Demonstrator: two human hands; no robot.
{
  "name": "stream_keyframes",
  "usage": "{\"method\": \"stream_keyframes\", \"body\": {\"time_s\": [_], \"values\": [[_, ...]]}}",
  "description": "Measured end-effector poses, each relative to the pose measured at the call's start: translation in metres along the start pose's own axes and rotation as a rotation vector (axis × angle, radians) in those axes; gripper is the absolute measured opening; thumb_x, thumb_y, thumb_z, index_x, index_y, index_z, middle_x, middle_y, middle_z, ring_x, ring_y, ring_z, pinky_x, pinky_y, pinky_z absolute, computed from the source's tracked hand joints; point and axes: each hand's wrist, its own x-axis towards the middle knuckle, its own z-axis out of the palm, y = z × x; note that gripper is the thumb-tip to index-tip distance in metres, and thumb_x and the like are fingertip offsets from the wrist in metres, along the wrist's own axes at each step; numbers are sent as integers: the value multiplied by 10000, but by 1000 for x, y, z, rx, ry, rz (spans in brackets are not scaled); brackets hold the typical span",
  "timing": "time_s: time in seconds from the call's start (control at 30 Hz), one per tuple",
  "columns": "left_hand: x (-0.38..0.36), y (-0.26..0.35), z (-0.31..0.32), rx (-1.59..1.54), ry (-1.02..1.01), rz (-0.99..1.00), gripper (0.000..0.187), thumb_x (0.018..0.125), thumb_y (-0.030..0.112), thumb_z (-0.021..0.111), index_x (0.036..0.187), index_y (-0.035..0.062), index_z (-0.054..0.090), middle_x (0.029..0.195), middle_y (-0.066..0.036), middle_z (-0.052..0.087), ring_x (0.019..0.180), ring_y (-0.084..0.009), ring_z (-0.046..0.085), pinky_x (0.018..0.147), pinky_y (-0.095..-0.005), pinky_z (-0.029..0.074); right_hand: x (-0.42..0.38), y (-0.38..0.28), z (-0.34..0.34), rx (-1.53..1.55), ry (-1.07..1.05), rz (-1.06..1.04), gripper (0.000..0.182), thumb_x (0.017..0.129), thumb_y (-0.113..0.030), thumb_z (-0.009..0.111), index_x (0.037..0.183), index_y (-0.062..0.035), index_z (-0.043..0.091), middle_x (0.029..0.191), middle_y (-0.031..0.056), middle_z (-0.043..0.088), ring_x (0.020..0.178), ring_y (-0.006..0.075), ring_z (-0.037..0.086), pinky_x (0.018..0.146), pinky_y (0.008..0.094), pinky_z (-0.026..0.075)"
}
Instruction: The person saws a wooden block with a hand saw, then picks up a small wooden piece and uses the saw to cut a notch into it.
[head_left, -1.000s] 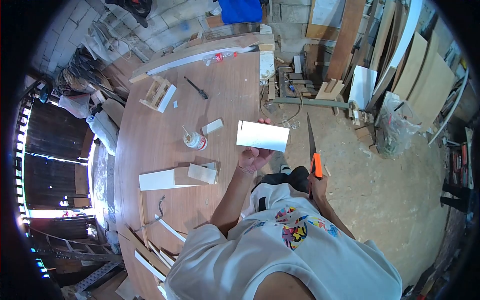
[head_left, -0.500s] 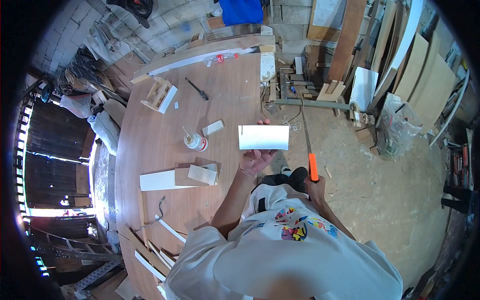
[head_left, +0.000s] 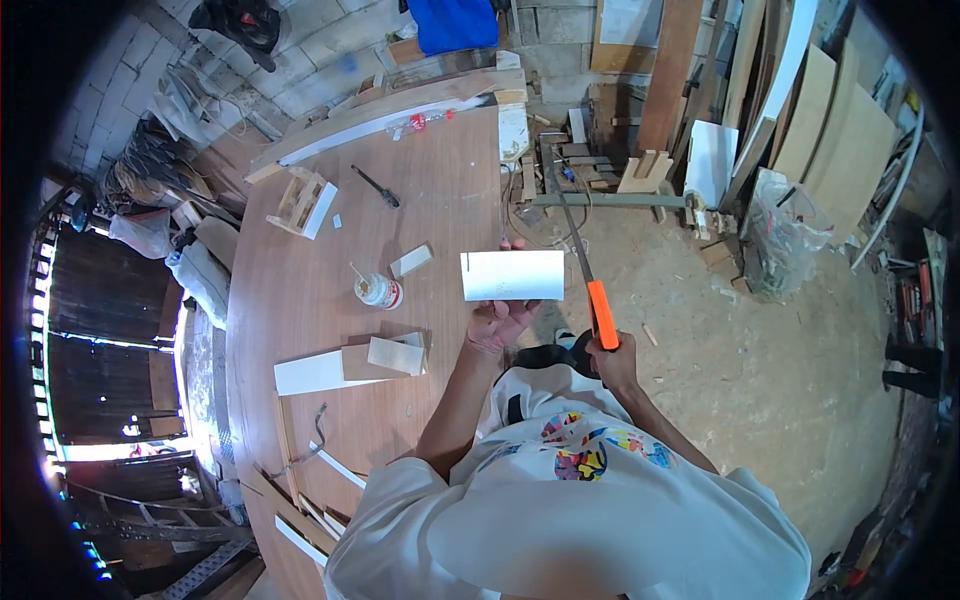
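My left hand [head_left: 503, 322] grips a white rectangular board [head_left: 513, 276] by its long edges, fingers curling round from beneath. A short dark line marks the board near its left end. In my right hand [head_left: 613, 361] is a hand saw [head_left: 602, 314] with an orange handle; its long narrow blade points up and away, just right of the board and apart from it. Left of the board, a small pale block [head_left: 411, 261] and an open white glue jar [head_left: 379, 291] with a stick in it stand on the wooden table [head_left: 300, 270].
On the table are a small wooden frame [head_left: 302, 203], a dark screwdriver-like tool [head_left: 376, 187], stacked board pieces [head_left: 320, 372] and strips near the front. Planks [head_left: 668, 80] lean on the back wall. A plastic bag [head_left: 786, 235] stands on the floor at right.
The saw has come up and left, closer to the white board, its blade now tilted more to the left. My left hand still holds the board; the whole view has shifted slightly.
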Motion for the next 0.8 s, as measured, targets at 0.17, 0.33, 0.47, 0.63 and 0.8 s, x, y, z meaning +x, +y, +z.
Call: {"method": "stream_keyframes", "body": {"time_s": [0.17,0.33,0.47,0.63,0.8], "values": [[-3,0,-8,-29,1,4,841,674,32,758,1380,244,353,1469,91,296,1305,-142,368,1040,-409,368,-2,0,-2,52,6,43,129,723,-31,620,617,-13,548,520,-3,494,444,81,460,417,254,356],[-5,10,-25,85,66,-58,691,725,56,720,1335,207,433,1423,25,380,1284,-170,400,1026,-405,373,-3,2,-7,55,37,39,92,722,7,582,641,-2,538,480,43,490,361,125,466,353,267,353],[-13,25,-102,773,240,-177,556,766,90,701,1281,92,492,1319,-89,486,1206,-212,472,988,-376,396,-3,4,-13,101,38,87,108,735,-16,605,635,-12,564,513,11,496,416,95,462,391,248,349],[-18,30,-130,2001,274,-313,669,699,199,758,1279,35,468,1274,-156,479,1201,-306,436,993,-408,364,-4,10,-18,118,80,140,94,731,-12,607,645,-12,569,509,17,493,402,101,457,375,255,343],[-23,31,-144,2359,236,-565,638,713,230,734,1270,78,463,1252,-110,471,1219,-282,404,1014,-426,318,-9,16,-24,65,92,179,100,738,-22,605,646,-9,567,507,15,496,402,102,466,377,256,349]]}}
